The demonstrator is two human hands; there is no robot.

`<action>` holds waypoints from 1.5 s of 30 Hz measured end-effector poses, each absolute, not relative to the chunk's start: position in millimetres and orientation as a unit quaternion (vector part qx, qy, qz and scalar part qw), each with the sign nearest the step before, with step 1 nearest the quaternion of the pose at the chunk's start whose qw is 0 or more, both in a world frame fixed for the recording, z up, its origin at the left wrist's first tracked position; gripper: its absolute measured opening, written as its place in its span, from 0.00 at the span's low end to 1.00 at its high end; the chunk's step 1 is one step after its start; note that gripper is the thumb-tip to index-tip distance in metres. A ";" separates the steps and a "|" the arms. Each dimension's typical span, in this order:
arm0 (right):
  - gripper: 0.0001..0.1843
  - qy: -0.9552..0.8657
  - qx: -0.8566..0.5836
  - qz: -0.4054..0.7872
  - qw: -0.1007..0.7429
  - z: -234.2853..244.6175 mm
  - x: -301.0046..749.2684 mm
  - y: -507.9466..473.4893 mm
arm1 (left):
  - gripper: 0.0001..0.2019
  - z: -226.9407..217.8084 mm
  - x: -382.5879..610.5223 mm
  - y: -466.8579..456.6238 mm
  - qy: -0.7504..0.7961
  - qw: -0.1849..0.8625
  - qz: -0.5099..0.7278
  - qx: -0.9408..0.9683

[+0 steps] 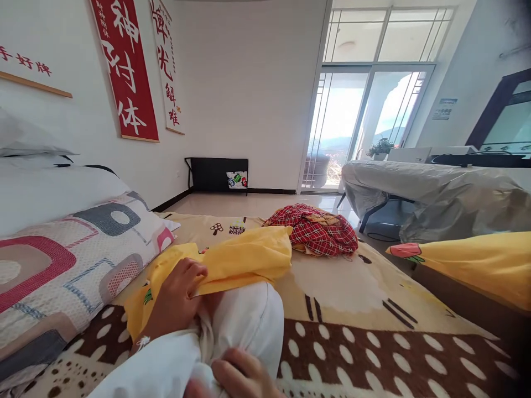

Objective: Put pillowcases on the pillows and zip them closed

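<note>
My left hand [178,296] is closed on the edge of a yellow pillowcase [244,257] that lies half pulled over a white pillow [244,320] on the bed. My right hand [238,378] shows at the bottom edge, with fingers curled and pressed on the near end of the white pillow. The open end of the yellow pillowcase is bunched around my left wrist. The far end of the pillow is hidden inside the yellow fabric.
A patterned pillow [70,271] lies at the left on the brown-and-cream blanket [373,337]. A red checked cloth [317,229] is heaped further up the bed. Another yellow pillow [477,265] sits at the right. A covered sofa [435,190] stands beyond.
</note>
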State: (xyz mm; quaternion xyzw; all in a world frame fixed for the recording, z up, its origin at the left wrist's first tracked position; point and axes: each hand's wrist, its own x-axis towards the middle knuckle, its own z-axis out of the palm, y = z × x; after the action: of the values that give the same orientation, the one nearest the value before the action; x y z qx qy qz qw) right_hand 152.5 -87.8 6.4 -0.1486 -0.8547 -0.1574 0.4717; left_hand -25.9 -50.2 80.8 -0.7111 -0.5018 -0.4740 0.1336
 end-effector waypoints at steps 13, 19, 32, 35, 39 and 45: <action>0.13 -0.864 -0.426 -0.032 0.268 19.4 158.9 -32.5 | 0.06 58.0 38.2 -92.9 -0.431 0.203 -0.444 -0.759; 0.13 -0.808 -0.436 -0.074 0.390 8.7 168.5 -21.3 | 0.12 49.1 72.4 -99.1 -0.524 0.364 -0.332 -0.695; 0.31 -0.857 -0.348 -0.201 0.322 53.8 212.4 -89.0 | 0.09 71.8 -8.8 -41.7 -0.515 0.405 -0.478 -0.585; 0.42 -0.850 -0.364 -0.195 0.327 45.9 206.2 -96.6 | 0.08 73.8 -26.6 -43.9 -0.533 0.394 -0.506 -0.552; 0.51 -0.868 -0.343 -0.166 0.319 35.3 168.1 -82.5 | 0.06 77.4 -31.0 -54.4 -0.530 0.370 -0.530 -0.550; 0.46 -0.884 -0.295 -0.103 0.346 14.8 148.4 -60.2 | 0.06 73.2 -10.0 -80.4 -0.462 0.399 -0.546 -0.573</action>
State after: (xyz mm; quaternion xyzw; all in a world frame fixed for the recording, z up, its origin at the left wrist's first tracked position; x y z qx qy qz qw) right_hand 148.4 -60.2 14.8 -0.2951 -0.8845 -0.1033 0.3464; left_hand -10.0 -80.4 73.2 -0.5735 -0.4617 -0.5464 0.3993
